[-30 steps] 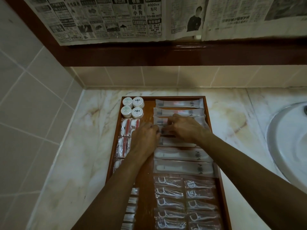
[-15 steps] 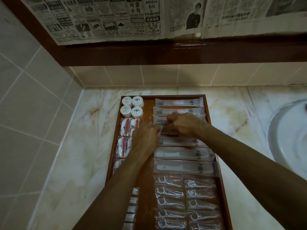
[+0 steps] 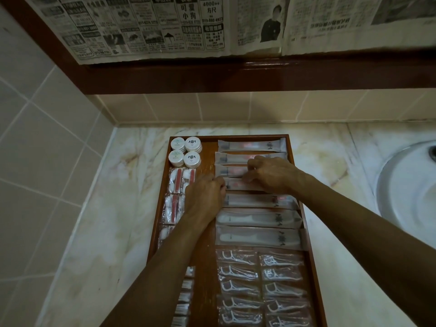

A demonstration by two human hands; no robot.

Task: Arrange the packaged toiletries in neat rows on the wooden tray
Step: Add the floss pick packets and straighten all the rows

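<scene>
A wooden tray (image 3: 308, 215) lies on the marble counter, filled with packaged toiletries. Long toothbrush packets (image 3: 250, 146) lie in a stacked row down its right half. My left hand (image 3: 205, 194) pinches the left end of one toothbrush packet (image 3: 238, 184) in the middle of that row. My right hand (image 3: 269, 173) rests fingers-down on the same packet and its neighbour. Round white soap tins (image 3: 185, 152) sit at the far left corner. Cotton-bud packs (image 3: 178, 182) run down the left side, partly under my left arm. Floss-pick packets (image 3: 238, 272) fill the near right.
A white sink basin (image 3: 408, 185) is set into the counter at the right. A tiled wall stands at the left and behind. Above, a dark wooden frame (image 3: 236, 74) holds taped newspaper sheets (image 3: 151, 24). Bare marble counter (image 3: 99, 208) lies left of the tray.
Both hands stay on the same toothbrush packet and have shifted only slightly. The view has tilted a little.
</scene>
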